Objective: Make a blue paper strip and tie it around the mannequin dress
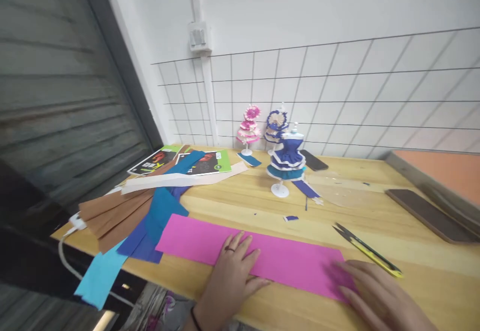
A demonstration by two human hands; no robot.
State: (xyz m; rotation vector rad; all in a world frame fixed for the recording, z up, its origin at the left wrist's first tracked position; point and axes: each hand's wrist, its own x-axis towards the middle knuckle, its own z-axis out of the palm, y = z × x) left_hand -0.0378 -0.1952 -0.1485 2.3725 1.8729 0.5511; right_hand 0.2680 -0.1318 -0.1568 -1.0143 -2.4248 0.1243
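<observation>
A bright pink strip of what looks like crepe paper (292, 258) lies flat along the front of the wooden table. My left hand (234, 266) rests open on the middle of the strip, fingers spread, with a ring on one finger. At the strip's right end is my right hand (375, 291), its fingers stretched out and slightly blurred over the paper. Yellow-handled thread snips (367, 251) lie just beyond that hand. Farther back stands a small dress form in a blue ruffled paper dress (290, 156) on a white base.
Brown paper strips (116, 213), blue and teal pieces and a white strip (183, 180) pile up at the left, partly over printed packets (210, 163). Two more small dressed forms, one pink (249, 128), stand at the back. A phone (431, 213) lies right, beside an orange-topped box (446, 171).
</observation>
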